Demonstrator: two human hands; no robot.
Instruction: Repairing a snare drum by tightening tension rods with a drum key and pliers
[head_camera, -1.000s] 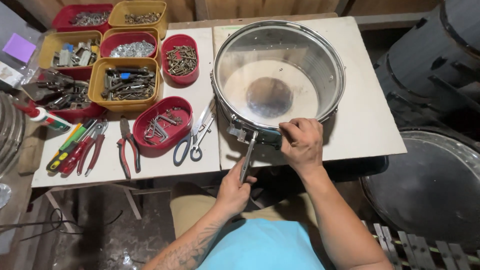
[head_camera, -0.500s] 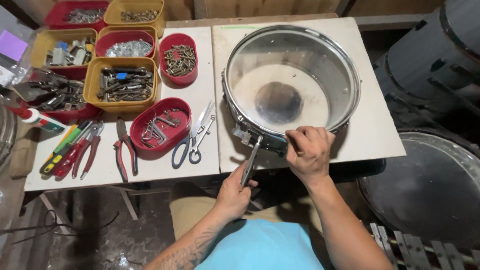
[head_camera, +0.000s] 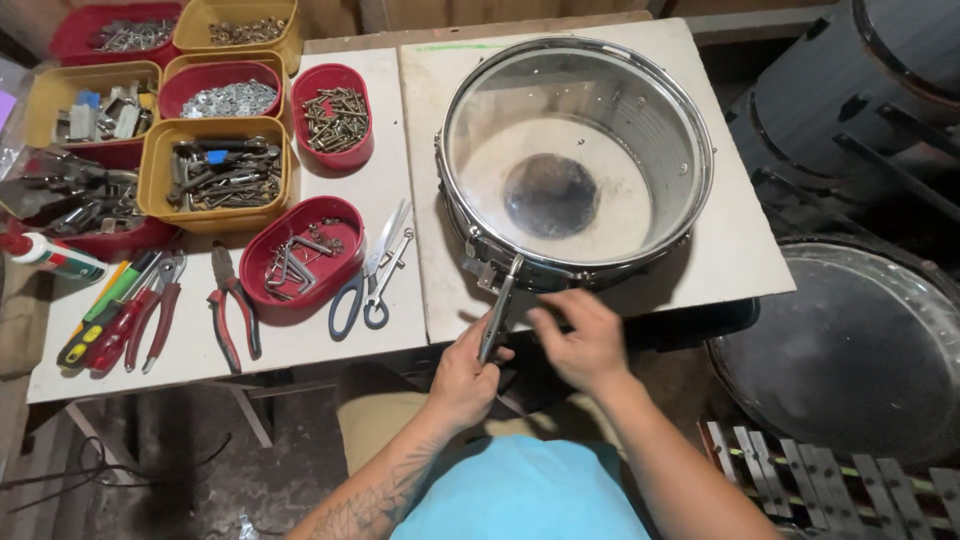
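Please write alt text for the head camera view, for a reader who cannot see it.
A person's left hand holds a slim metal tool against the near rim of a chrome snare drum shell on a white table, while the right hand hovers just beside it. To the left lie scissors, pliers and red and yellow trays of screws and hardware.

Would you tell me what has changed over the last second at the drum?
The right hand let go of the drum rim and drew back towards the body. The left hand still grips the tool set against the rim; the trays and pliers have not moved.
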